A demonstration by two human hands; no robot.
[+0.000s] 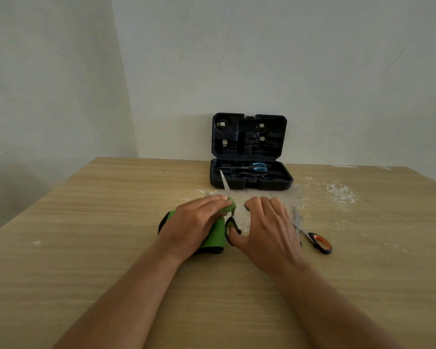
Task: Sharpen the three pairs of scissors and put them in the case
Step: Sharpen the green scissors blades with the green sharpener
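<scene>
My left hand (pixel 196 222) lies on top of a green and black sharpener (pixel 215 238) on the wooden table and presses it down, fingers stretched over its head. My right hand (pixel 267 227) holds black-handled scissors (pixel 230 226), with the thumb through one handle loop. Their blade (pixel 225 183) sticks out beyond the sharpener toward the case. Orange-handled scissors (pixel 317 241) lie partly spread on the table just right of my right hand. A dark case (pixel 249 183) stands open at the far edge, with blue-handled scissors (pixel 258 167) lying in its lower half.
The case lid (pixel 248 134) leans upright against the white wall. White dust and flakes (pixel 340 192) are scattered on the table right of the case and around my hands. The table's left edge (pixel 35 200) runs diagonally.
</scene>
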